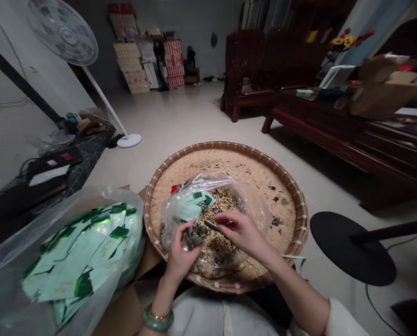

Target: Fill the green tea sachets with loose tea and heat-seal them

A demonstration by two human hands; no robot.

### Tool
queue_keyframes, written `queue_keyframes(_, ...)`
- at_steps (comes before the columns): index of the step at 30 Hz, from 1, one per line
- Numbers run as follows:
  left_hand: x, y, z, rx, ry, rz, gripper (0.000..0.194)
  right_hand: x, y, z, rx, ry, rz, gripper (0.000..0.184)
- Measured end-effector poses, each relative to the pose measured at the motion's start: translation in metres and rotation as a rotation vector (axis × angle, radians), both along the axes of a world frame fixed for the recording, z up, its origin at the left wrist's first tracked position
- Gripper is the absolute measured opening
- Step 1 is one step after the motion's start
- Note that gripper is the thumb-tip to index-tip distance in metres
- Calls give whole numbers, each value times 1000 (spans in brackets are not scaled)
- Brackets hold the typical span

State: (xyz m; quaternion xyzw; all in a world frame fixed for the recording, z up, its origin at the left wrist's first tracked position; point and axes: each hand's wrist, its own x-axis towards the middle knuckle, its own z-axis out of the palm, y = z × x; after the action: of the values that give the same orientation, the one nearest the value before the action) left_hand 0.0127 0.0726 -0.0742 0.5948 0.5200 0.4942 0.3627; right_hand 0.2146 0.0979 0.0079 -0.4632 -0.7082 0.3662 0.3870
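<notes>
My left hand (181, 249) is closed around a small pale green packet (196, 240), its mouth facing up with dark contents at the opening. Between the fingers of my right hand (241, 233) is a short dark stick-like tool (211, 226), its tip close to the packet; its exact kind is unclear. Both hands are over a clear plastic bag (252, 198) spread open on a round woven bamboo tray (301, 214). Loose tan and dark grain-like bits (225, 198) fill the bag, and several mint-green packets (191, 210) lie at its left side.
A large plastic bag (128, 198) of green packets (89, 242) stands left of the tray, by cardboard (149, 256). To the right is a black round stand base (351, 247). Beyond are a white fan (129, 140) and a dark wooden table (334, 126).
</notes>
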Motion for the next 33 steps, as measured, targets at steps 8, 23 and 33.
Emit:
queue_keyframes(8,5,-2,3,58,148,54,47,-25,-14,-5,95,-57,63,35)
queue_keyframes(23,-5,13,20,-295,-187,21,28,-8,14,-23,-336,369,-74,21)
queue_keyframes(33,16,9,30,-473,-646,85,36,-28,9,-33,-116,111,-55,18)
